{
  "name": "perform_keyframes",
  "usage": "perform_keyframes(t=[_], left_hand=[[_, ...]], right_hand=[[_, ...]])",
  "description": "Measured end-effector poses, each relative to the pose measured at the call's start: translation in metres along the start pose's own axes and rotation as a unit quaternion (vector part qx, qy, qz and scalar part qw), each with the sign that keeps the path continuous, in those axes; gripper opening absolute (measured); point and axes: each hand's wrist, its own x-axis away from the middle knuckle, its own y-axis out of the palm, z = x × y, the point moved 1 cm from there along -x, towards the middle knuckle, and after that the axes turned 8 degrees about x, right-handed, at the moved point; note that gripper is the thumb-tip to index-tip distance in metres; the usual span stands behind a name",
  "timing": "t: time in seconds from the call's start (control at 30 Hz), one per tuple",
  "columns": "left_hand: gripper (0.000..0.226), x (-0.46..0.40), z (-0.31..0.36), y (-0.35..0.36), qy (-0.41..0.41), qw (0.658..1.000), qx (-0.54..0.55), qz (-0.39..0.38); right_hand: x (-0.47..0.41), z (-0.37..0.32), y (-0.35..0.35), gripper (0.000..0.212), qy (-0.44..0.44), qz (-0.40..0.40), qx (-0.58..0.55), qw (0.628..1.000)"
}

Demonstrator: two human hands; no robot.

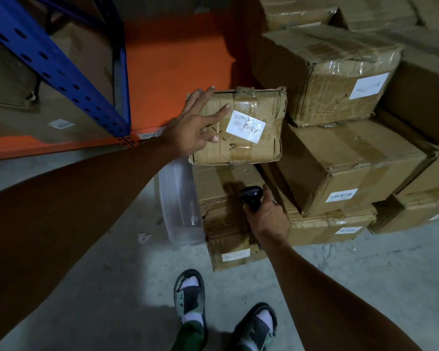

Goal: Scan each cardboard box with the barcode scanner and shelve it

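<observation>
A small taped cardboard box (254, 148) with a white barcode label (245, 125) lies on top of a stack of boxes beside the rack. My left hand (195, 122) rests flat on its left top corner, fingers spread and straight. My right hand (266, 216) grips a black barcode scanner (251, 197) just below that box, its head pointing up and away toward the box. The box under it (226, 211) carries a label on its near face.
A blue and orange shelf rack (86, 79) stands at the left with boxes on its lower level. More labelled cardboard boxes (340, 79) are stacked at the right. A clear plastic bin (180, 203) leans by the stack. My sandalled feet (190, 297) stand on grey concrete floor.
</observation>
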Motion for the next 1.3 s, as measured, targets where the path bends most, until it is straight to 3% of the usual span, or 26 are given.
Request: perform_keyframes(t=[0.13, 0.33, 0.53, 0.7, 0.77, 0.83, 0.93, 1.03, 1.1, 1.2, 1.23, 1.3], left_hand=[[0.072, 0.003, 0.002, 0.003, -0.003, 1.0, -0.003, -0.004], [0.073, 0.003, 0.002, 0.001, -0.012, 1.0, -0.016, -0.013], [0.074, -0.015, -0.007, -0.016, -0.032, 0.999, 0.031, -0.015], [0.079, -0.019, -0.017, -0.01, -0.014, 0.997, 0.082, 0.003], [0.077, -0.019, -0.019, -0.001, -0.066, 0.991, 0.121, 0.004], [0.072, -0.027, -0.018, 0.005, -0.15, 0.971, 0.179, 0.047], [0.047, -0.04, -0.011, 0.018, -0.194, 0.946, 0.188, 0.179], [0.034, -0.041, -0.004, 0.035, -0.294, 0.869, 0.273, 0.289], [0.048, -0.04, -0.001, 0.044, -0.354, 0.809, 0.354, 0.309], [0.087, -0.047, -0.002, 0.048, -0.435, 0.741, 0.394, 0.327], [0.092, -0.048, -0.003, 0.049, -0.458, 0.731, 0.387, 0.325], [0.072, -0.049, -0.008, 0.047, -0.489, 0.728, 0.383, 0.29]], right_hand=[[0.005, 0.002, -0.007, 0.078, -0.014, 0.023, -0.037, 0.999], [-0.008, -0.019, -0.059, 0.08, -0.045, 0.175, -0.223, 0.958], [-0.079, -0.08, -0.127, 0.097, -0.069, 0.12, -0.311, 0.94], [-0.118, -0.115, -0.145, 0.096, -0.005, 0.058, -0.305, 0.95], [-0.122, -0.118, -0.141, 0.092, 0.021, 0.071, -0.293, 0.953], [-0.125, -0.115, -0.135, 0.085, 0.033, 0.072, -0.266, 0.961], [-0.134, -0.105, -0.126, 0.069, 0.053, 0.07, -0.268, 0.959], [-0.139, -0.095, -0.116, 0.061, 0.085, 0.071, -0.324, 0.939], [-0.139, -0.09, -0.112, 0.057, 0.101, 0.078, -0.35, 0.928], [-0.142, -0.085, -0.109, 0.064, 0.082, 0.058, -0.379, 0.92], [-0.145, -0.083, -0.108, 0.074, 0.055, 0.042, -0.396, 0.915], [-0.148, -0.082, -0.107, 0.091, 0.024, 0.005, -0.433, 0.901]])
